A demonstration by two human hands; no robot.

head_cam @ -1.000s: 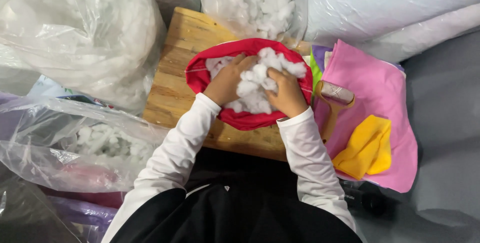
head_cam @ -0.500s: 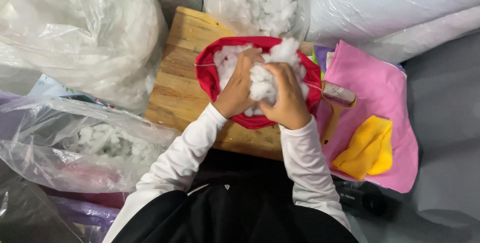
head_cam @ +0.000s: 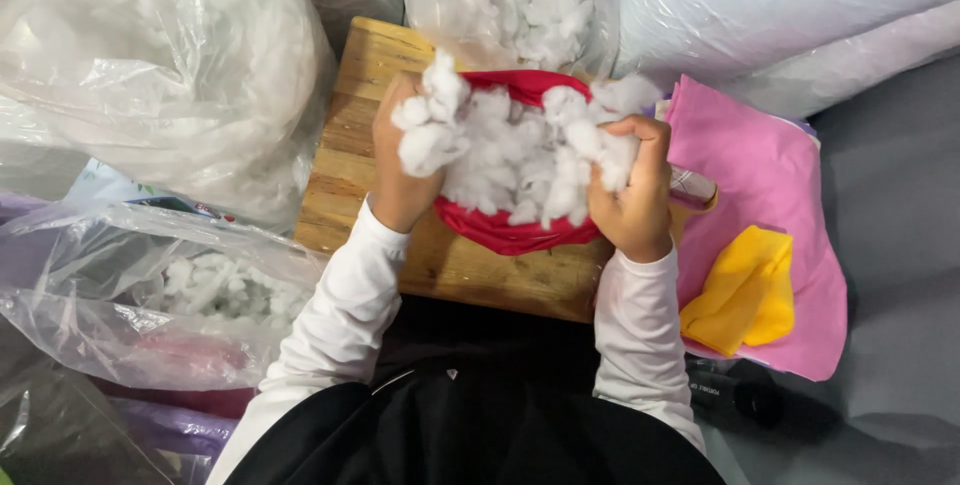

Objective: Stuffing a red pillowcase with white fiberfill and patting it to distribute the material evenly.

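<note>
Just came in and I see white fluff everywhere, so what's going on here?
A person in white sleeves is pulling a clump of white stuffing apart, left hand and right hand each gripping a side. It spreads above a red fabric cover on a wooden board. Clear bags of stuffing sit around, and pink fabric and yellow fabric lie to the right.

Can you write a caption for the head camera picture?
Both hands, left hand and right hand, pull white stuffing apart over a red cover.

Sewing workshop: stuffing bags (head_cam: pixel 160 75), fabric pieces (head_cam: pixel 760 165)
</note>
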